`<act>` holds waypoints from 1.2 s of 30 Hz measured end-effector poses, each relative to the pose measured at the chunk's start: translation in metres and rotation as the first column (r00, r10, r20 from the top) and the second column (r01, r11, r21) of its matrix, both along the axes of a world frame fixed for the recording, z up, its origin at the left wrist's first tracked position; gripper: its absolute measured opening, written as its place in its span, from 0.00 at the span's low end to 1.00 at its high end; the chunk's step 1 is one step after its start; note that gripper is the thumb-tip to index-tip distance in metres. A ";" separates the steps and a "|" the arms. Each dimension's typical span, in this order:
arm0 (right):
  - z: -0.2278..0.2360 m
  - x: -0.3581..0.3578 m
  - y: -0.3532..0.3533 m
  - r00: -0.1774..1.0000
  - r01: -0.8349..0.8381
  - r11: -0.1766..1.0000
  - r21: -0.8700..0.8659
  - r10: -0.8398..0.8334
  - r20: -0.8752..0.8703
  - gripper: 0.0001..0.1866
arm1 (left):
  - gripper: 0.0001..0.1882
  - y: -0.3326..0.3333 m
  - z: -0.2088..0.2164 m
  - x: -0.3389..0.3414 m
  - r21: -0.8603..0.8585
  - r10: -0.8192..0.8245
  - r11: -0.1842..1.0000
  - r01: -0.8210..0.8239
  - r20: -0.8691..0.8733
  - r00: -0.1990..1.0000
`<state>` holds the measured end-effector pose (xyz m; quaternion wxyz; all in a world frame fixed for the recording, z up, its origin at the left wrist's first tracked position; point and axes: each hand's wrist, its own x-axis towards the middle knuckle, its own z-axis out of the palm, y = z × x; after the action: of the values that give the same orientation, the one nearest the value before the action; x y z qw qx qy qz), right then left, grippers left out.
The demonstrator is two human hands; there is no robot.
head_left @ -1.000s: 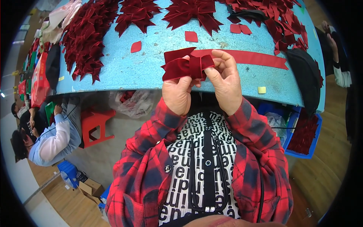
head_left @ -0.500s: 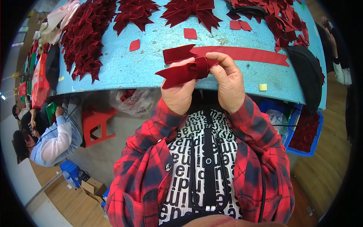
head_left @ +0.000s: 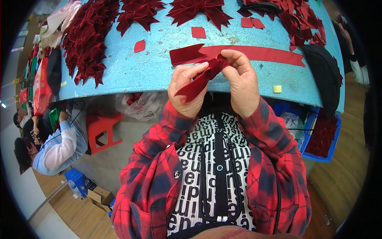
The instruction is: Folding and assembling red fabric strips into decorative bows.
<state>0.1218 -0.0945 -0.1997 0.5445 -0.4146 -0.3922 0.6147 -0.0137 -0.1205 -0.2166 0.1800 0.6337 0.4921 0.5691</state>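
Between both hands, just above the table's near edge, is a dark red velvet ribbon bow [head_left: 197, 85] with a notched tail hanging toward me. My left hand [head_left: 186, 87] is closed round its tail side, fingers folded over the ribbon. With thumb and forefinger, my right hand [head_left: 241, 81] pinches the bow at its knotted end. Beyond the hands, a long red ribbon strip [head_left: 262, 55] with a notched end lies across the blue table [head_left: 135, 79]. A darker velvet ribbon end [head_left: 185, 55] rests at the strip's left.
Finished-looking red bows pile up at the left [head_left: 85, 44] and along the far side [head_left: 199, 10]. Small red fabric pieces [head_left: 198, 32] lie scattered. A black bag [head_left: 324, 75] hangs over the right edge, above a blue crate [head_left: 323, 137]. A red stool [head_left: 103, 129] and a seated person [head_left: 59, 149] are left.
The bow has tilted: its tail now points down toward me instead of left. My left fingers have folded over the ribbon, while my right hand still pinches the other end.
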 end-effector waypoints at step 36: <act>-0.009 0.009 -0.003 0.996 -0.068 0.994 0.088 0.062 0.071 0.16 | 0.19 -0.001 -0.015 -0.001 -0.188 0.050 0.864 0.467 0.955 0.293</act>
<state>0.1311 -0.0978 -0.2087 0.5286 -0.3972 -0.4511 0.5995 -0.0144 -0.1213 -0.2315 0.6425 0.1862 0.3172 0.6723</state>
